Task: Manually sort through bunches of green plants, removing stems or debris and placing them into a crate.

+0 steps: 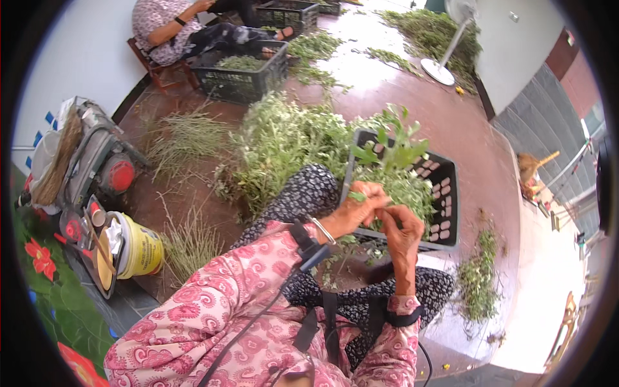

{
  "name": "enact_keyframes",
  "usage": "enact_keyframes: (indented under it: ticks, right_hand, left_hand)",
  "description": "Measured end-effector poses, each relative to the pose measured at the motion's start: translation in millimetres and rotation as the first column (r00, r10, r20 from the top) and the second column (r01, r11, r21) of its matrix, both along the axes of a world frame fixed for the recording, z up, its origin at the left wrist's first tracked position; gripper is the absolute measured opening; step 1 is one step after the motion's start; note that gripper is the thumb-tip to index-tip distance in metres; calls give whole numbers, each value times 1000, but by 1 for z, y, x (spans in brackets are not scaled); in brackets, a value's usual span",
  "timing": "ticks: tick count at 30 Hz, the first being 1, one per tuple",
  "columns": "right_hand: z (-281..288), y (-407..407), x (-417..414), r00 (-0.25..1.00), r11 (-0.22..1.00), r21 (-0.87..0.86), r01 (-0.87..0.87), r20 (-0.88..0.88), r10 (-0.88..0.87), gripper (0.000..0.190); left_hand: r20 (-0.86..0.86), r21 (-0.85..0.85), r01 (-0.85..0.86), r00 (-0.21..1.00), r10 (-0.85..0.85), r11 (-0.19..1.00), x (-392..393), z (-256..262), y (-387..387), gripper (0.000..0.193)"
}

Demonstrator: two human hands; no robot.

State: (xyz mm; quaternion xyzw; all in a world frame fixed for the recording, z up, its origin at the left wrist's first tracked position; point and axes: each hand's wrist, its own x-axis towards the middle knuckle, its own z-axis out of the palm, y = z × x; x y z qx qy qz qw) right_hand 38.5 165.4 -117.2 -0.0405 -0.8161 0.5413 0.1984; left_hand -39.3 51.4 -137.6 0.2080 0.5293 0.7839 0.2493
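My left hand (pixel 355 208) and my right hand (pixel 402 226) meet fingertip to fingertip over the near side of a black plastic crate (pixel 447 203). Between their pinched fingers is the lower end of a leafy green sprig (pixel 394 152), which rises above the crate; the exact grip is hidden. A small piece of leaf (pixel 358 196) shows against the back of my left hand. Loose greens (pixel 411 193) fill much of the crate. Just left of it lies a large heap of cut leafy plants (pixel 295 130), touching my patterned trouser knee.
Bare stalks (pixel 188 140) lie at the left, near a yellow bucket (pixel 145 246) and a machine with a red round part (pixel 120 175). A seated person (pixel 164 29) is beside another crate (pixel 242 80). A pedestal fan (pixel 437 71) stands at back right; scattered greens (pixel 478 275) lie at right.
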Motion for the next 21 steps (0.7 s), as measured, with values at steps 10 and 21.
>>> enact_keyframes:
  ticks: [10, 21]
  right_hand:
    - [13, 2, 5, 960, 988, 61, 140, -253, -121, 7]
    - [-1, 15, 3, 950, 923, 351, 159, -309, -46, 11]
  left_hand:
    - [-31, -71, -7, 1000, 5, 997, -2, 5, -1, 18]
    - [43, -43, 96, 995, -94, 994, 4, 11, 2, 12]
